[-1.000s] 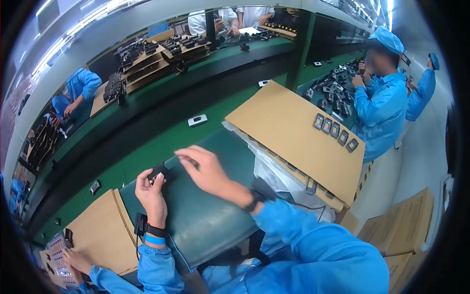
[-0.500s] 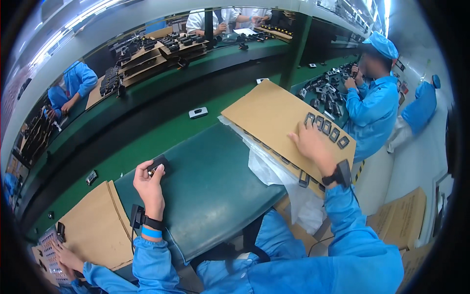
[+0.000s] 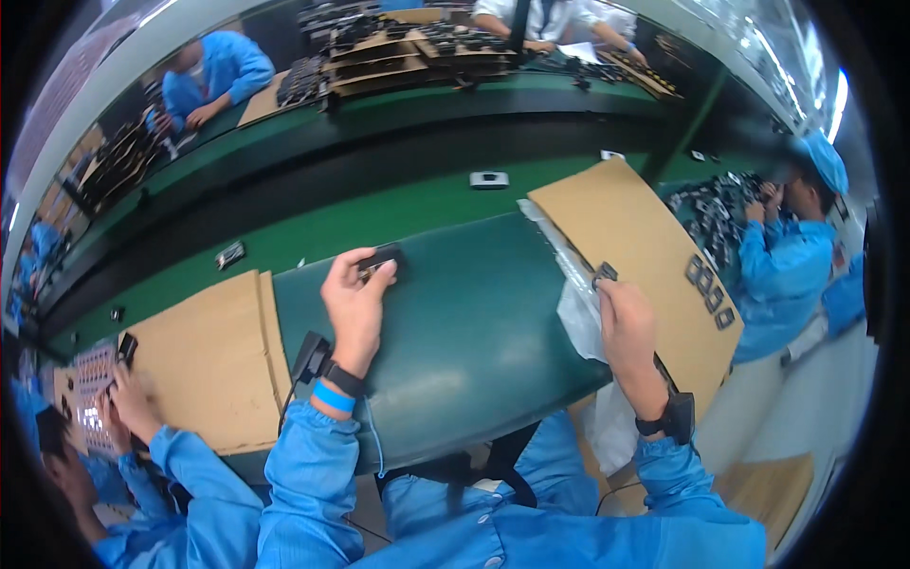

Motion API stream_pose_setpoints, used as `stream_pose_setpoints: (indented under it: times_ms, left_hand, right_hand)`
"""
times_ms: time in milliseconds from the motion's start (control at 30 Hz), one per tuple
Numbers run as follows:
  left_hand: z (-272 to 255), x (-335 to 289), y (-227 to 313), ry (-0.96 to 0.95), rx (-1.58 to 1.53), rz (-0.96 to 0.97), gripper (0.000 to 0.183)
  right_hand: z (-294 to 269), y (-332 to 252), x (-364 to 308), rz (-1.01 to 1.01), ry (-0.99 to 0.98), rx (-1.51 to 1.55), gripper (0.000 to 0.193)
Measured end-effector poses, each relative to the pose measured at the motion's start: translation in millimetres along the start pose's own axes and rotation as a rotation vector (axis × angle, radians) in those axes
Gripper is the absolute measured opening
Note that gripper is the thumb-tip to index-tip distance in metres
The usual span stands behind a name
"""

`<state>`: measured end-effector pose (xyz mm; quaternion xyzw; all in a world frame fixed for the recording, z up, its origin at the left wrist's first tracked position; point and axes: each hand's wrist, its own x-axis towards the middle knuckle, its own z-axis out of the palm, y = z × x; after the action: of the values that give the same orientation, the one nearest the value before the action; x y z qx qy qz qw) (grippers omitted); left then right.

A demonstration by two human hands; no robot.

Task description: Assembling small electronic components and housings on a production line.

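Note:
My left hand is raised over the green work mat, its thumb and fingers closed on a small black block-like part. Some detail on that part's underside is covered by my fingers. Over the left edge of the right-hand cardboard sheet, my right hand pinches a small black rectangular frame. Similar black frames lie in a row near the sheet's right edge.
Clear plastic film hangs between mat and sheet. Stacked cardboard lies at left, beside a co-worker's hand. A silver-and-black device rests on the green conveyor belt beyond. Another co-worker sits at right near a pile of parts.
My right hand has picked one black frame from the row and brought it left, toward the mat. My left hand still holds the black part. The view has swung left.

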<state>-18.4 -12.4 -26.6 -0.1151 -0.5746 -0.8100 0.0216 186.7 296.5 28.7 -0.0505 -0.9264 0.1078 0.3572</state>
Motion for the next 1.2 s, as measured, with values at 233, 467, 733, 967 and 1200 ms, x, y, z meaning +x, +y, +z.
stream_pose_setpoints:
  times_ms: [233, 467, 733, 967, 1200]
  left_hand:
    - [-9.3, 0.5, 1.5, 0.02, -0.01, -0.012, 0.03]
    - [-1.4, 0.7, 2.5, 0.202, -0.071, -0.048, 0.026]
    - [-13.4, 4.6, 0.3, 0.307, -0.093, -0.038, 0.024]
    - [-11.2, 2.9, -1.7, 0.228, -0.005, 0.001, 0.023]
    - [-11.7, 2.4, 0.1, 0.127, -0.067, -0.029, 0.021]
  right_hand:
    - [58.3, -94.7, 70.7, -0.085, 0.008, 0.461, 0.023]
    - [155.3, -140.6, 104.2, 0.734, -0.524, 1.609, 0.025]
    - [189.1, -150.5, 95.1, 0.822, -0.635, 1.694, 0.024]
    - [189.2, -120.6, 94.6, 0.54, -0.545, 1.519, 0.023]
    - [185.9, -115.6, 100.5, 0.547, -0.553, 1.697, 0.028]
